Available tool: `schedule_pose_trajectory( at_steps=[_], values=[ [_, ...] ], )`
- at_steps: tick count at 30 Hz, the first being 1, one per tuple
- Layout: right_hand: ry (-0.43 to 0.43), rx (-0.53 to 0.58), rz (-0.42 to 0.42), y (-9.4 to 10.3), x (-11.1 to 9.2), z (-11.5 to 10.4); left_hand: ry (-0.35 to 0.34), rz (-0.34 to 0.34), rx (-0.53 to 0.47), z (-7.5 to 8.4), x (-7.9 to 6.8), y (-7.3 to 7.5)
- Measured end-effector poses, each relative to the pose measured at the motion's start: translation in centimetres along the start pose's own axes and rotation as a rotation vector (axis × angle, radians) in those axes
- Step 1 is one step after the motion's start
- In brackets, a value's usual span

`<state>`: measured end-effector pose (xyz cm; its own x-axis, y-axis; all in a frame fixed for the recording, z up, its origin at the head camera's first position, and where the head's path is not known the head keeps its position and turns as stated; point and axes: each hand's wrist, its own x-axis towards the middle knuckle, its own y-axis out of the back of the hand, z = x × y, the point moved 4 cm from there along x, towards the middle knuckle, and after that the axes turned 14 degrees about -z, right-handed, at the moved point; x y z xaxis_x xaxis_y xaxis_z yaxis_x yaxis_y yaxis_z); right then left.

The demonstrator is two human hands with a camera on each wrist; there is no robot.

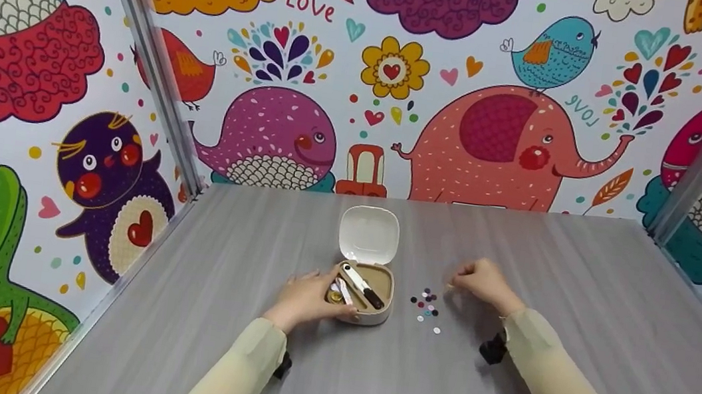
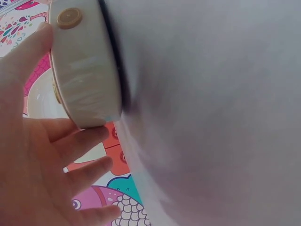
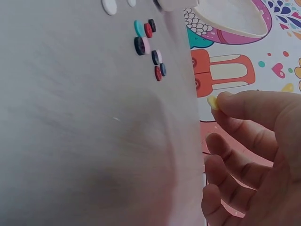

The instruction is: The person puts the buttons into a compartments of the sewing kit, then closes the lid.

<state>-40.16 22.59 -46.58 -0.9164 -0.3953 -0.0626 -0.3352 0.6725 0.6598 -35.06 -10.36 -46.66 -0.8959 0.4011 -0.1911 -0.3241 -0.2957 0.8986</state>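
A small white storage box point(image 1: 368, 318) with a tan inside stands on the table, its lid point(image 1: 369, 234) raised at the back. My left hand point(image 1: 306, 300) grips it from the left, thumb at the front wall and a finger along the side; a round tan knob point(image 2: 69, 18) marks that wall. Inside lie a slim white-and-black tool point(image 1: 362, 284), a white strip point(image 1: 346, 293) and a gold-coloured round piece point(image 1: 335, 296). To the right of the box, my right hand point(image 1: 482, 283) pinches a small yellow button point(image 3: 213, 102) between thumb and index finger, raised above the tabletop.
Several loose buttons in dark, red, teal, pink and white point(image 3: 139, 46) lie between the box and my right hand. A grey wood-grain table point(image 1: 240, 230) meets printed panels behind and at the left. Metal posts point(image 1: 159, 66) stand at the back corners.
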Motion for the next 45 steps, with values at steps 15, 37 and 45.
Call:
schedule_pose_trajectory(
  at_steps=[15, 37, 45],
  values=[
    [-0.019, -0.011, 0.053, 1.8, -0.3, -0.9, -0.011, -0.001, -0.005, 0.1, 0.0, 0.0],
    [0.038, -0.051, 0.031, 2.1, 0.5, -2.7, -0.002, 0.003, 0.004, 0.0, 0.0, 0.0],
    [0.069, -0.053, 0.026, 1.4, 0.8, -3.1, 0.001, 0.006, 0.011, 0.0, 0.0, 0.0]
  ],
)
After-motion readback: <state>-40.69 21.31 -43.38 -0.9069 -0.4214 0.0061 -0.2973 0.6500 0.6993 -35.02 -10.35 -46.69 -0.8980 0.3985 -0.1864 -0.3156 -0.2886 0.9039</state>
